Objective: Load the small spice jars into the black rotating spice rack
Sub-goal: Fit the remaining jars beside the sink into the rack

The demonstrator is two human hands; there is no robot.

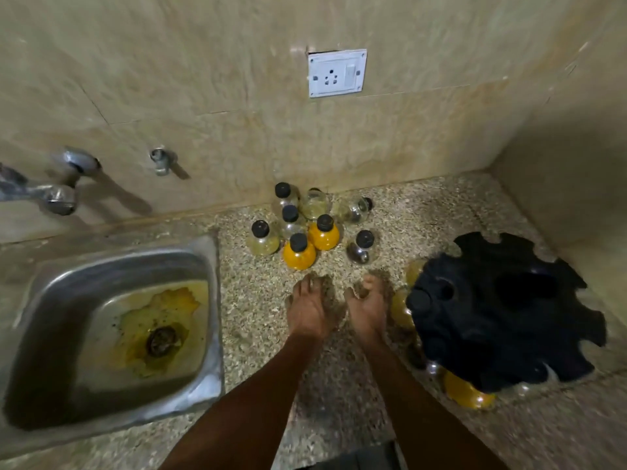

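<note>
We look down from head height at a speckled stone kitchen counter set against beige tiled walls, with a white wall socket above it. Both of our bare hands are stretched out over the middle of the counter, side by side and empty: our left hand is palm down with its fingers loosely spread, and our right hand is half curled with its fingers apart, holding nothing. Just beyond our fingertips, toward the wall, stands a cluster of small round glass spice jars with black screw caps, eight that we can count. Two of them hold bright orange-yellow powder, the nearer orange jar being the closest to our left hand; the others look pale or nearly clear, one jar with dark contents stands nearest our right hand, and one jar at the back lies on its side. To our right sits the black plastic rotating spice rack, a round carousel with scalloped notches around its rim. A few jars are already seated in the notches on the side facing us, among them a loaded orange jar at the near edge, while the notches on the far side look empty. We judge the loading as partly done, with the whole loose cluster still to go. A stained steel sink and chrome taps lie to our left.
</note>
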